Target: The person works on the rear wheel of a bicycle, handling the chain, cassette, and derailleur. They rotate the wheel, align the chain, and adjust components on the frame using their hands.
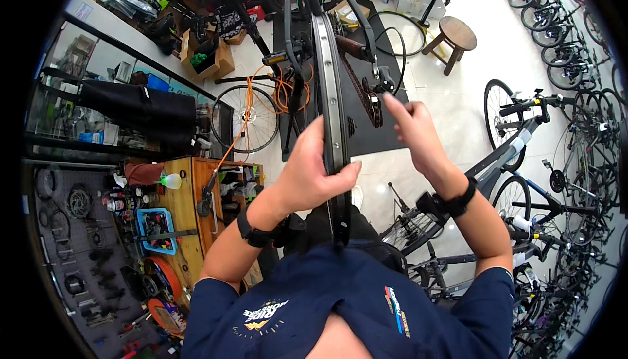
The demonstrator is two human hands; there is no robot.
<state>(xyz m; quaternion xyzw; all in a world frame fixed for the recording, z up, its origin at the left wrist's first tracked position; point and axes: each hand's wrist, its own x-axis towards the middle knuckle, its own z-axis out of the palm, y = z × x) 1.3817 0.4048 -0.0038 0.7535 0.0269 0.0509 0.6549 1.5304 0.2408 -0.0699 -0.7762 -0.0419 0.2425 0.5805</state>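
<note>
A bicycle wheel rim stands edge-on in front of me, its grey channel dotted with small holes. My left hand is wrapped around its near part, thumb across the top. My right hand is raised apart from the rim, its fingers curled; whatever may be inside them is hidden. The right fingertips are close to the rear end of a bike frame; contact there is unclear. A dark chain hangs beside the rim, down to a black derailleur cage.
A spoked wheel and orange hose lie left of the rim. A wooden tool bench holds a blue tray. A stool stands far right; a grey bike and several others line the right side.
</note>
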